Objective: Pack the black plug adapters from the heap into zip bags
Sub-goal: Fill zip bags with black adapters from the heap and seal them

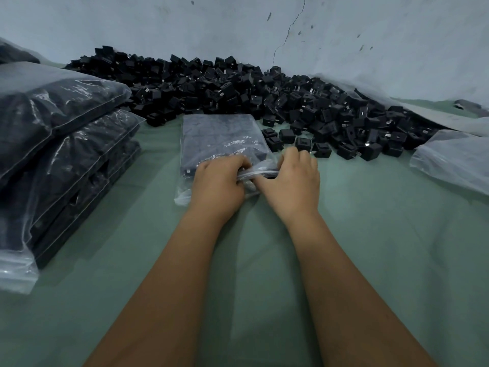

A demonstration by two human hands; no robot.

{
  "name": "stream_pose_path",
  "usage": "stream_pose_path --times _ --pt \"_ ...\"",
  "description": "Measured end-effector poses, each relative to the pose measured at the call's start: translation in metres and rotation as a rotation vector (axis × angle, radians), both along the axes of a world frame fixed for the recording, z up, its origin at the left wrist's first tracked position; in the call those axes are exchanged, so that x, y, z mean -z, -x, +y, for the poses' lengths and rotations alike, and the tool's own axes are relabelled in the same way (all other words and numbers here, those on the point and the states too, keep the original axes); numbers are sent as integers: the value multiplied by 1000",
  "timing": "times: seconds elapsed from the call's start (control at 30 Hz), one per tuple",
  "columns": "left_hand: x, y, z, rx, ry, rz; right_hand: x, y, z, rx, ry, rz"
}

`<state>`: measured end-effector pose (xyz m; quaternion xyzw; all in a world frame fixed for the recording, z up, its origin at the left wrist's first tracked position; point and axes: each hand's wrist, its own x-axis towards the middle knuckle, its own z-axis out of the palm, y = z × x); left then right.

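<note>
Head view, observed remotely: I note the left hand (217,182) with fingers (238,161) curled over the near, mouth end of a filled zip bag (225,139), gripping its clear lip. The right hand (293,178) pinches the same lip from the other side, thumb lying along the seal strip, fingers bent over the top edge. Both hands hold the bag; neither is loose.

The bag lies flat on the green counter (370,234), its long axis running away from me toward the wall, closed bottom at the far end and mouth pointing back at me. Dark adapters fill it in a flat block.

Just beyond the bag's far end and to its right lies the heap of black plug adapters (238,86), spread along the foot of the pale wall (238,27), with a few strays near the right hand. A stack of filled bags (60,144) stands at the left, well apart. Empty clear bags (455,160) lie at the right edge.
</note>
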<state>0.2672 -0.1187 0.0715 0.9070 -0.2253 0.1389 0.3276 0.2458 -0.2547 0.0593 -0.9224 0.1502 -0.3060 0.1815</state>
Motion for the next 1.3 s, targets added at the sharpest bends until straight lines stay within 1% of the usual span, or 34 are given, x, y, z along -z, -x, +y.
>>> stream_pose_path --times 0.17,0.3,0.47,0.6,0.7,0.87,0.97,1.1,1.2,1.3 --pt "-1 0 1 32 -6 -4 -2 2 -2 -112 -139 72" --pt "0 0 0 34 1 -14 -3 3 -5 -116 -232 59" --pt "1 -1 0 37 -25 -22 -3 4 -3 -156 -299 39" --pt "2 -3 -1 23 6 -36 -3 4 -4 -129 -350 -8" --pt "4 -3 -2 6 4 -24 -2 4 -5 -131 -399 13" --pt "2 -1 -1 -12 35 -68 -2 5 -4 -169 -395 24" --pt "1 0 -2 6 10 -51 -2 5 -5 -160 -376 23" --pt "0 2 0 14 -6 -20 -6 6 -3 -176 -421 -11" --pt "-1 1 -1 -9 19 9 -5 4 0 -227 -326 -23" --pt "-1 2 -2 -26 50 30 -2 2 0 -221 -263 -5"
